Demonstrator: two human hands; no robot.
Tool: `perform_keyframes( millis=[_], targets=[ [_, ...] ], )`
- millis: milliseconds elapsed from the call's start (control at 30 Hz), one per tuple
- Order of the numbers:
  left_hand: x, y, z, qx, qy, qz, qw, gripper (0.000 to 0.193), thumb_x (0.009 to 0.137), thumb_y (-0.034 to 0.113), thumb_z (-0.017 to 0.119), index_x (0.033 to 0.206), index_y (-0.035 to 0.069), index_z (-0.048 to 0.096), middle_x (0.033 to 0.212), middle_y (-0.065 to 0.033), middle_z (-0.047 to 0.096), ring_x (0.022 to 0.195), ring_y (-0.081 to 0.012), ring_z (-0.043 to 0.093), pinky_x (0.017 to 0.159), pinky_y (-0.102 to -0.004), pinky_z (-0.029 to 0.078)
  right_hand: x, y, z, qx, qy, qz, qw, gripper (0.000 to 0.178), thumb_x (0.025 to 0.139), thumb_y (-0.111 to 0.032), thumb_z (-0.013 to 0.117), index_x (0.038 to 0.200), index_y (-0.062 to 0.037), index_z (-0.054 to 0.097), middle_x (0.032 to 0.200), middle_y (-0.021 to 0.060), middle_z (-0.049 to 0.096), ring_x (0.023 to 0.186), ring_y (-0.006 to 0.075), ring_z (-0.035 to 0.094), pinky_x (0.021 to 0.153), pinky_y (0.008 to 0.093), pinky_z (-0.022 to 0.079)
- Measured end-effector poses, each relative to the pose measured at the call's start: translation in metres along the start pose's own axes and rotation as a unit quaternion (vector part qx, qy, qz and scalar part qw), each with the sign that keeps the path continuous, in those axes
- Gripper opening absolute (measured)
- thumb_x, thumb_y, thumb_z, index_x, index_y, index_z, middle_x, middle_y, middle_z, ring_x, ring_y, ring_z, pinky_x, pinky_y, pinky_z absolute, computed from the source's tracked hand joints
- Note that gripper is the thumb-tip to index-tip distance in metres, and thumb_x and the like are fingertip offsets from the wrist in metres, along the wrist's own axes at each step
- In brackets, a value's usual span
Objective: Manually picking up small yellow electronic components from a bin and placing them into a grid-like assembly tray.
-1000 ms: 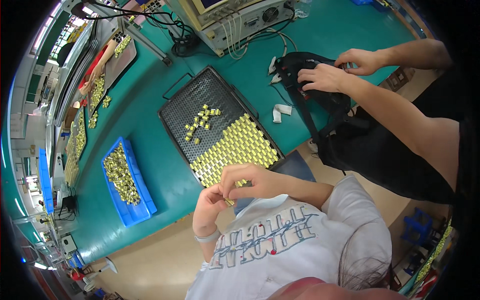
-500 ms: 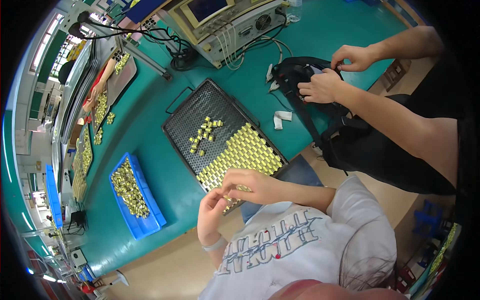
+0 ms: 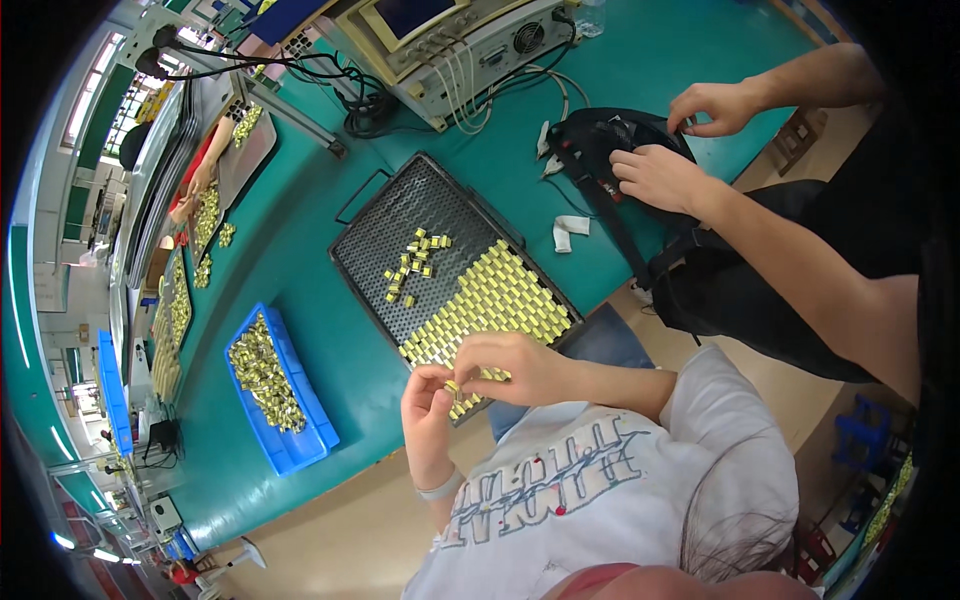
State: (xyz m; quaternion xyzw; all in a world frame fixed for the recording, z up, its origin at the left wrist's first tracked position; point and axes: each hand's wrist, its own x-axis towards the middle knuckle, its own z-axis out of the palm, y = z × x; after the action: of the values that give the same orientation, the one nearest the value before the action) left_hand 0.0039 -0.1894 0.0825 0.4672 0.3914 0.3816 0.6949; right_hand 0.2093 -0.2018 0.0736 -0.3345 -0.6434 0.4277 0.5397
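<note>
Yellow-wrapped small blocky component pinched between fingertips of left hand and right hand, both closed on it, over near edge of teal bench. Black perforated metal tray just beyond, near corner packed with neat rows of like parts, loose cluster mid-tray. Blue plastic bin heaped with more, toward left. Another person's hands on black fabric bag at right edge.

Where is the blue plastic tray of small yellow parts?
In the head view, the blue plastic tray of small yellow parts lies on the green table, left of the black perforated tray and the person's left hand.
</note>
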Motion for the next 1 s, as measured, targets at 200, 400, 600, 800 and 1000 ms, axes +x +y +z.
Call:
perform_keyframes(
  millis=[200, 400, 600, 800, 1000],
  targets=[
    [0.000, -0.006, -0.002, 0.016, 0.012, 0.031, 0.999, 0.035, 0.091, 0.026, 0.079, 0.109, 0.002, 0.060, 0.100, -0.0014, 0.063, 0.089, -0.0086, 0.060, 0.078, -0.0229, 0.047, 0.003, 0.000, -0.003, 0.012, -0.033, 0.012, 0.999, 0.018, 0.087, -0.011, 0.076, 0.096, -0.0027, 0.063, 0.092, 0.0074, 0.064, 0.080, 0.0207, 0.065, 0.072, 0.0333, 0.053],
    [-0.002, 0.003, 0.004, 0.020, 0.003, 0.022, 1.000, 0.039, 0.088, 0.027, 0.083, 0.106, 0.002, 0.059, 0.098, -0.0006, 0.063, 0.087, -0.0079, 0.060, 0.077, -0.0224, 0.048, 0.002, 0.006, -0.005, 0.083, -0.049, 0.042, 0.994, 0.019, 0.086, -0.010, 0.078, 0.093, -0.0016, 0.063, 0.091, 0.0072, 0.064, 0.080, 0.0196, 0.065, 0.072, 0.0331, 0.052],
    [-0.002, -0.001, -0.004, 0.009, -0.026, 0.012, 1.000, 0.038, 0.086, 0.024, 0.084, 0.105, 0.002, 0.059, 0.099, -0.0006, 0.063, 0.088, -0.0080, 0.060, 0.076, -0.0222, 0.048, 0.003, 0.007, -0.007, 0.085, -0.071, 0.026, 0.994, 0.018, 0.085, -0.008, 0.078, 0.092, -0.0017, 0.063, 0.089, 0.0075, 0.064, 0.081, 0.0196, 0.066, 0.072, 0.0335, 0.053],
    [-0.001, -0.001, -0.008, 0.007, -0.033, -0.022, 0.999, 0.030, 0.086, 0.008, 0.081, 0.105, 0.002, 0.058, 0.100, -0.0014, 0.063, 0.091, -0.0086, 0.062, 0.078, -0.0224, 0.049, 0.004, 0.004, -0.010, 0.074, -0.073, 0.023, 0.994, 0.016, 0.084, -0.003, 0.075, 0.092, -0.0016, 0.063, 0.092, 0.0082, 0.063, 0.081, 0.0208, 0.066, 0.073, 0.0341, 0.053],
    [0.001, 0.000, -0.008, 0.022, -0.030, -0.029, 0.999, 0.028, 0.088, 0.006, 0.079, 0.105, 0.002, 0.057, 0.100, -0.0019, 0.064, 0.091, -0.0089, 0.062, 0.079, -0.0232, 0.050, 0.002, 0.005, -0.007, 0.049, -0.064, 0.018, 0.997, 0.016, 0.083, -0.001, 0.074, 0.094, -0.0015, 0.062, 0.094, 0.0084, 0.061, 0.083, 0.0221, 0.066, 0.073, 0.0343, 0.054]
  ],
)
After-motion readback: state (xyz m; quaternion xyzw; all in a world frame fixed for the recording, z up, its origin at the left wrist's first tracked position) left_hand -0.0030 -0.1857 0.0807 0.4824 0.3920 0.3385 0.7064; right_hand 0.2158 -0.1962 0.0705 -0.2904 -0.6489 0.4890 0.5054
